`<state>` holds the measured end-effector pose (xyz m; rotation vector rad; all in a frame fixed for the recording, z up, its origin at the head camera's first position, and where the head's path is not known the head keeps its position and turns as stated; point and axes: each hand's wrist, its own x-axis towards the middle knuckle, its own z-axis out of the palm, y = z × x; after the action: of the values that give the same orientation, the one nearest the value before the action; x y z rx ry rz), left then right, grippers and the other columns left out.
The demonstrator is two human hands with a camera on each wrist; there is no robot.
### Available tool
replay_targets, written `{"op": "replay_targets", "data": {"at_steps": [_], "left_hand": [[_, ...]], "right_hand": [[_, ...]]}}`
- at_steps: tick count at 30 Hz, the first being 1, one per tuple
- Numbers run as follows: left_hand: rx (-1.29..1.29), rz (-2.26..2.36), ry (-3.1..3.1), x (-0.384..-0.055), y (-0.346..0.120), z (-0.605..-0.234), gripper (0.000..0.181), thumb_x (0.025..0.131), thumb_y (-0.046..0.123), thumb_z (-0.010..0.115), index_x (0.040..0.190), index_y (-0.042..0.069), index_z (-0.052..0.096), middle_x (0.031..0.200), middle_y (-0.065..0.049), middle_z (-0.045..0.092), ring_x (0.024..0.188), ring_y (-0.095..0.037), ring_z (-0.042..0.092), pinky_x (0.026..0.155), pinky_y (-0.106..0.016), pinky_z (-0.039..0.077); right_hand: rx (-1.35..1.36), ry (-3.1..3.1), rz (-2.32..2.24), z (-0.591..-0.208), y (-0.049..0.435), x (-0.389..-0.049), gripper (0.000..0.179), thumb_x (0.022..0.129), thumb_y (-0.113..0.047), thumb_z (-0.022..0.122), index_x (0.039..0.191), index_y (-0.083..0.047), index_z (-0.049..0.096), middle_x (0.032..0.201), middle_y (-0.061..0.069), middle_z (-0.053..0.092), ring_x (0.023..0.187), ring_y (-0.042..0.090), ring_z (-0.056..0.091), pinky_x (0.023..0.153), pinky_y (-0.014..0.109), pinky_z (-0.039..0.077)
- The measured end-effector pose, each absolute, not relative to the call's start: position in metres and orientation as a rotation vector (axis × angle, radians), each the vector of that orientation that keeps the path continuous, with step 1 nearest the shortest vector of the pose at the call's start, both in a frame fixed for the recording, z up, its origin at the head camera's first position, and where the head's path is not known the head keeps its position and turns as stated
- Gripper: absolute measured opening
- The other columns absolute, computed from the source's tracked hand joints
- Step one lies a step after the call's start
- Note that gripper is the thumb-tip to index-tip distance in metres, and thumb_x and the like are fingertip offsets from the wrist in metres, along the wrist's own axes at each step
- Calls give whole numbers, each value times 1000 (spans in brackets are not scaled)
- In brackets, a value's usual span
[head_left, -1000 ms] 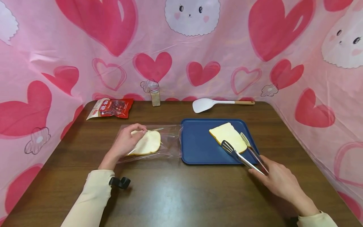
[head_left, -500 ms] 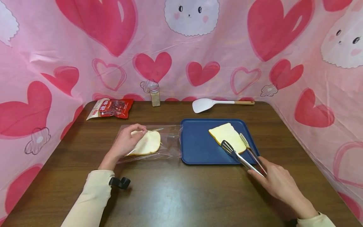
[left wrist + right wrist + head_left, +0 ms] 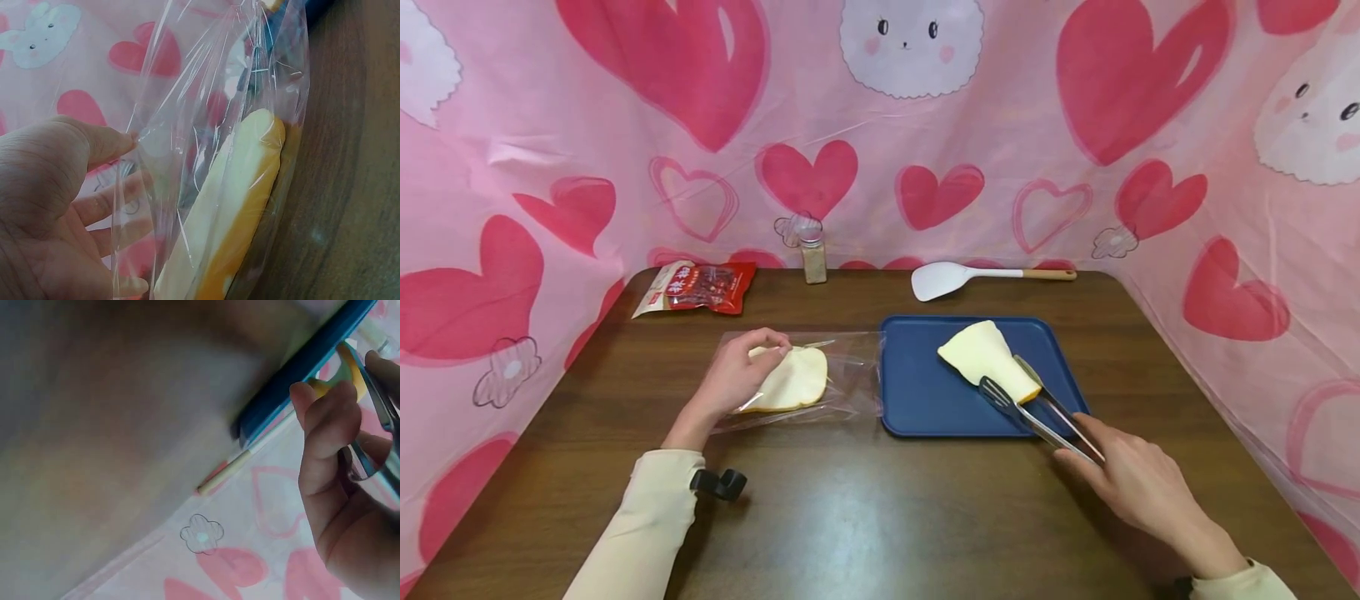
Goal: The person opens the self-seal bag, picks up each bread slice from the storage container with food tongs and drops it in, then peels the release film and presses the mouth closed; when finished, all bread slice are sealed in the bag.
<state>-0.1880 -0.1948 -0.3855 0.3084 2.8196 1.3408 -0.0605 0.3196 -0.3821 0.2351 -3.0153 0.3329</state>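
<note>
My left hand (image 3: 739,377) holds the upper film of a clear plastic bag (image 3: 856,367) between thumb and fingers. In the left wrist view the thumb lies in front of the film and the fingers (image 3: 115,200) show through it. Inside the bag lies a slice of bread (image 3: 797,379), pale with a yellow-brown crust. My right hand (image 3: 1138,483) grips metal tongs (image 3: 1051,435) with slotted black-looking ends. Between these ends a second bread slice (image 3: 981,350) is squeezed, its near end bunched narrow, over a blue tray (image 3: 917,400). The right wrist view shows fingers curled round the tongs (image 3: 361,459).
Behind the bag are a red-and-white food packet (image 3: 700,287) and a small seasoning jar (image 3: 813,257). A white spatula (image 3: 943,280) with a wooden handle lies behind the tray. Pink heart-patterned cloth (image 3: 880,125) encloses the back and sides of the wooden table (image 3: 820,517).
The tongs have closed on the slice on the tray, which was flat and is now pinched narrow at its near end. My left hand and the bag look unmoved.
</note>
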Motion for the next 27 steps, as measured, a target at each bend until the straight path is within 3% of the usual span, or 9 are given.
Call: {"op": "replay_targets", "data": {"at_steps": [5, 13, 27], "left_hand": [[307, 1345, 2820, -189, -194, -384, 26, 108, 30, 59, 122, 12, 71, 137, -16, 69, 138, -40, 54, 116, -69, 35], [305, 1347, 2820, -188, -196, -383, 26, 108, 30, 59, 123, 13, 71, 140, -15, 68, 140, -40, 52, 116, -69, 35], [294, 1330, 2870, -188, -194, -385, 22, 107, 28, 61, 120, 15, 73, 137, -13, 71, 138, -38, 56, 116, -66, 38]], "right_hand": [[360, -2939, 295, -374, 315, -62, 61, 92, -44, 80, 141, -13, 61, 122, 17, 75, 87, 33, 75, 57, 51, 54], [542, -2957, 300, -362, 294, -79, 60, 95, -45, 78, 141, -14, 58, 124, 10, 76, 81, 20, 74, 59, 43, 56], [920, -2927, 222, -346, 267, -124, 56, 99, -45, 72, 143, -14, 61, 132, 9, 74, 108, 28, 77, 76, 48, 63]]}}
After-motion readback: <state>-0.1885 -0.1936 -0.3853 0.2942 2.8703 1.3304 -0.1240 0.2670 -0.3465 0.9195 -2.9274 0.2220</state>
